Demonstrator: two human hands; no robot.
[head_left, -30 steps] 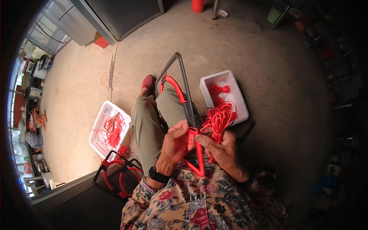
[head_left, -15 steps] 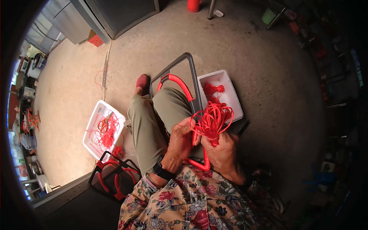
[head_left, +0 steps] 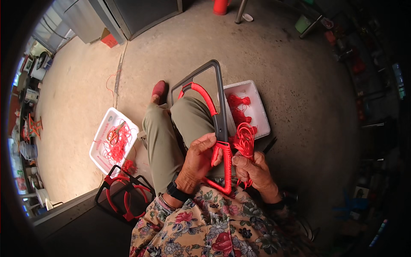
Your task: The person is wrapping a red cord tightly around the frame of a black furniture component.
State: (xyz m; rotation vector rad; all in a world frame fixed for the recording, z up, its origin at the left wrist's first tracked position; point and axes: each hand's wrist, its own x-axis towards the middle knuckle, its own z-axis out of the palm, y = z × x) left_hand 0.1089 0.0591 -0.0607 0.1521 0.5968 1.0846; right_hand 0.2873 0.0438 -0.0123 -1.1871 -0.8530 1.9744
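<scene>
A dark frame (head_left: 219, 85) with rounded corners leans across my lap. Red cord is wound tightly over its near part, and a curved inner bar (head_left: 204, 95) is also wrapped in red. My left hand (head_left: 200, 155) grips the frame where the wrapping ends, fingers closed round its side. In my right hand (head_left: 253, 170), just right of the frame, is a looped bundle of red cord (head_left: 245, 141). The closed fingers hold the bundle's lower part, with loops standing up above them and loose ends hanging below.
Right of the frame, a white box (head_left: 260, 107) holds bundles of red cord. On the left, a white tray (head_left: 99, 144) contains loose red cord and scissors (head_left: 114, 135). More red-wrapped dark frames (head_left: 124, 192) rest near it. A red shoe (head_left: 159, 91) is on the concrete floor.
My right hand has moved the cord bundle from in front of the frame to its right side, slightly lower. The wrapped side now shows more fully. My left hand stays on the frame.
</scene>
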